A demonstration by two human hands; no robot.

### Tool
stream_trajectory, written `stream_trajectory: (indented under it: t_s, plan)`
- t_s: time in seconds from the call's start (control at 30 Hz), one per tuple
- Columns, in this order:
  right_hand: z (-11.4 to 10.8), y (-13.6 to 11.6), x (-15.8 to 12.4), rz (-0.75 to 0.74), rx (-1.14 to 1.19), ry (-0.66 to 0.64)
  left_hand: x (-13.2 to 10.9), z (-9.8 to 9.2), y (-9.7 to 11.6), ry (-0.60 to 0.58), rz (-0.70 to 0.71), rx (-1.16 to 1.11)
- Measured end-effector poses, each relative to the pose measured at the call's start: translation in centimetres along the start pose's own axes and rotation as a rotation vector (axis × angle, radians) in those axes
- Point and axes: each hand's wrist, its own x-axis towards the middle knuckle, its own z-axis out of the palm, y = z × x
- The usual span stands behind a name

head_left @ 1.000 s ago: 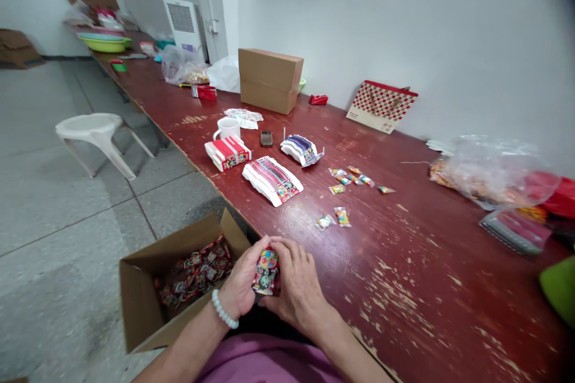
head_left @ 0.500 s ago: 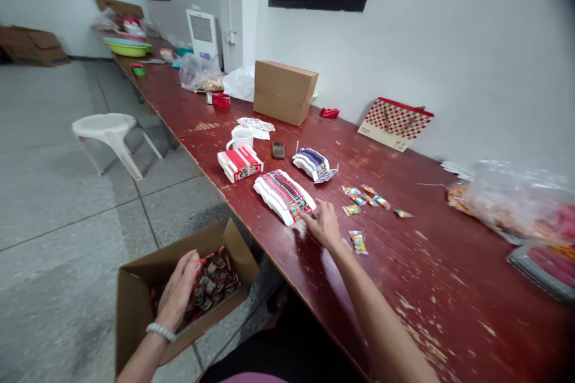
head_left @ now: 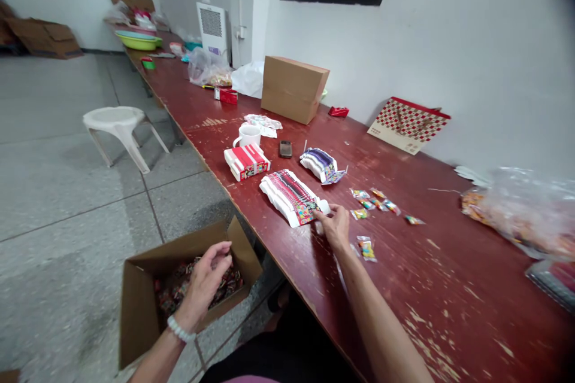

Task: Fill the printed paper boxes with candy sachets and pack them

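Observation:
My left hand [head_left: 207, 280] hovers over an open cardboard box [head_left: 137, 299] on the floor. Its fingers are curved but apart, with nothing visible in them. Inside the box lie many small, dark, shiny packets [head_left: 177, 284]. On the red table, my right hand [head_left: 335, 227] pinches the near end of the front flat carton [head_left: 306, 213], at a white flap. That carton belongs to an overlapping row of flattened red-and-white cartons [head_left: 285, 190]. Beyond it are a similar purple row [head_left: 318, 163] and a taped red-and-white bundle [head_left: 247, 161].
Wrapped candies [head_left: 367, 248] lie right of my right hand. A white mug [head_left: 248, 135], a small dark device [head_left: 285, 149] and a brown carton [head_left: 294, 90] stand farther back. Plastic bags [head_left: 530, 209] lie at the right. A white stool [head_left: 119, 122] stands on the floor.
My left hand has risen and moved right above the box; the red packet at its fingers is gone from it. My right hand stays at the end of the carton row. The view has shifted slightly.

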Motion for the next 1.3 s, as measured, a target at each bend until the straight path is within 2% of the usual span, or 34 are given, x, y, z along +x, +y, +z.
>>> stream_trajectory:
  t_s: [0.17,0.23,0.3,0.4,0.47,0.5,0.57,0.7,0.9,1.0,1.07,1.1,1.2,1.23,1.3]
  plan:
    - [-3.1,-0.9,-2.4,-0.014,0.317,-0.168,-1.4,2.9,4.7,-0.108,0.053,-0.1]
    - [-4.6,-1.8,-4.3,-0.024,0.39,-0.244,-1.8,3.6,6.1,-0.2,0.03,-0.17]
    - [-5.8,-2.7,-6.4,-0.038,0.46,-0.333,-2.1,4.4,7.1,-0.408,-0.074,-0.297]
    - [-7.1,-3.8,-9.2,-0.048,0.585,-0.485,-2.6,6.0,7.9,-0.883,-0.358,-0.531]
    - [-7.6,-4.1,-10.5,-0.053,0.642,-0.535,-2.9,7.3,8.0,-1.132,-0.498,-0.621]
    - [-7.8,-4.1,-10.8,-0.056,0.653,-0.533,-3.1,8.0,7.9,-1.206,-0.526,-0.643]
    - [-8.3,-3.8,-11.2,-0.063,0.665,-0.513,-3.4,9.2,7.6,-1.264,-0.526,-0.67]
    - [-9.3,-2.6,-11.1,-0.062,0.682,-0.497,-3.6,10.7,7.3,-1.262,-0.528,-0.689]
    - [-10.6,-0.9,-11.5,-0.022,0.853,-0.543,-4.1,11.8,7.9,-1.31,-0.596,-0.664]
    - [-11.2,-0.3,-11.9,-0.047,0.866,-0.537,-4.5,12.2,8.8,-1.245,-0.515,-0.523]
    - [-11.6,0.1,-12.3,-0.053,0.844,-0.52,-4.5,12.5,9.3,-1.137,-0.35,-0.393]
    - [-11.7,0.3,-12.4,-0.052,0.837,-0.502,-4.2,12.7,9.4,-1.053,-0.221,-0.291]
    - [-12.1,1.0,-12.7,-0.055,0.822,-0.434,-2.6,13.6,9.1,-0.735,0.156,0.068]
    - [-12.2,1.2,-12.7,-0.053,0.819,-0.406,-1.9,13.9,8.9,-0.655,0.227,0.158]
    - [-12.2,1.8,-12.7,-0.032,0.812,-0.356,-0.6,14.4,8.6,-0.562,0.276,0.234]
